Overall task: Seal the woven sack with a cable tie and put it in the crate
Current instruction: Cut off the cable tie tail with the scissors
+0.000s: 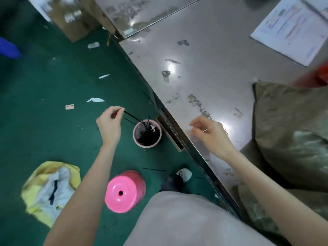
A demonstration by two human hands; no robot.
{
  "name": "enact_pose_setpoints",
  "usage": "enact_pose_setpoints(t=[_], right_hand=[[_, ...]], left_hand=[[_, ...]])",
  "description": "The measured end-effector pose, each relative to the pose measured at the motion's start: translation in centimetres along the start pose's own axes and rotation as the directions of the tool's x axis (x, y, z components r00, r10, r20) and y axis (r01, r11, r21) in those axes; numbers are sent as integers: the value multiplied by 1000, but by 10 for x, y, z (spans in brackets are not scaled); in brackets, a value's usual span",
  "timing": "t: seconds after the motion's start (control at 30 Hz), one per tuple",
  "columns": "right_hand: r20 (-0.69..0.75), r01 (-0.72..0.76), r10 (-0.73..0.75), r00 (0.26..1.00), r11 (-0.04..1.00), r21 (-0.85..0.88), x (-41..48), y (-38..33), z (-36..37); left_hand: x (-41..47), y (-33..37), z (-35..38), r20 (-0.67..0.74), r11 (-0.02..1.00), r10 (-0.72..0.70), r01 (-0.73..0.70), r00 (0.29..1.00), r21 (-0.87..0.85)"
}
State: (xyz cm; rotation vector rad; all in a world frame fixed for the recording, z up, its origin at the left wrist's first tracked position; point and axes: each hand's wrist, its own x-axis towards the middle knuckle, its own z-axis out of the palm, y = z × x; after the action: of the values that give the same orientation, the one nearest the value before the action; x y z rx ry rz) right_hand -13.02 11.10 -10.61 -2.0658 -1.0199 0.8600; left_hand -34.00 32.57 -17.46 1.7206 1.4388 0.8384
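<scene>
Currently the steel bench carries the olive woven sack at its right side. Right hand hovers over the bench beside the sack, fingers loosely curled, gripping nothing visible. Left hand, over the green floor, pinches one black cable tie, whose far end sits in the pink pot.

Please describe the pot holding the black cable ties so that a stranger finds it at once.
On the green floor, beside the edge of the metal table, stands a small round pot, next to the left hand pinching one cable tie. It is pale pink, open and full of black ties; the brighter pink tub nearer the person lies upside down.
</scene>
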Motion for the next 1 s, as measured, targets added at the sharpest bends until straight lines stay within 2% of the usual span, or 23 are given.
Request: enact_pose_setpoints(t=[0.2,0.37,0.47,0.77,0.87,1.0], right_hand=[[-41,-52,53,998,998,17,11,13,-15],[-45,-107,109,993,994,38,17,21,-22],[-24,-111,112,993,993,33,20,21,-24],[-36,-102,105,994,992,79,23,20,-27],[-34,-97,99,994,993,71,18,19,-24],[-42,-97,101,994,992,86,9,17,-21]], left_hand=[[38,-17,26,88,975,11,-30,996,219],[44,-32,53,187,904,34,-110,982,413],[41,-41,62,227,871,-9,-104,974,480],[38,-24,66,171,929,-21,-44,985,367],[32,-11,65,165,949,27,-77,986,305],[14,21,68,168,976,152,-175,974,130]])
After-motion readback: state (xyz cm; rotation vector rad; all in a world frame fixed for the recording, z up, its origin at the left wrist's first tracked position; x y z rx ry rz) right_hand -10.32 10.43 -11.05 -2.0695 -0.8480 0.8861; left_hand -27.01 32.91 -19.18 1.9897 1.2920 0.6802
